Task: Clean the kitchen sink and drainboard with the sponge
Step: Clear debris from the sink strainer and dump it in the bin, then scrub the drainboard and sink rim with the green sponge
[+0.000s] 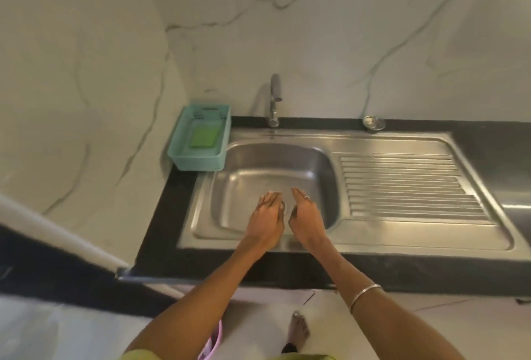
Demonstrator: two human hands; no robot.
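Sponge point(203, 135): green, lying flat in the teal basket point(178, 147), not in either of your hands. Basket sits on the black counter point(161, 216) at the back-left corner, just beside the sink's left rim.

Sink point(324, 164): stainless, single bowl with the ribbed drainboard point(408, 187) to its right, one pressed sheet. Drain is in the bowl floor, partly hidden between your hands.

Your left hand point(265, 216): over the bowl, near its front, fingers extended forward and loosely together, nothing gripped. Your right hand point(306, 213): alongside it, just right of the drain, fingers also extended and relaxed, holding nothing. A ring shows on one right finger. The two hands are close, nearly touching at the heel. Can't tell whether fingertips contact the bowl floor or hang above it.

Bangle point(365, 296) on your right forearm, over the counter's front edge.

Tap point(274, 101): chrome, mounted at the back edge behind the bowl, centred on it. No visible stream.

Small round metal dish point(373, 123) on the back of the counter, behind the drainboard's left end.

Marble-pattern wall point(316, 29) behind and to the left. Your bare foot point(298, 331) on the light floor below.
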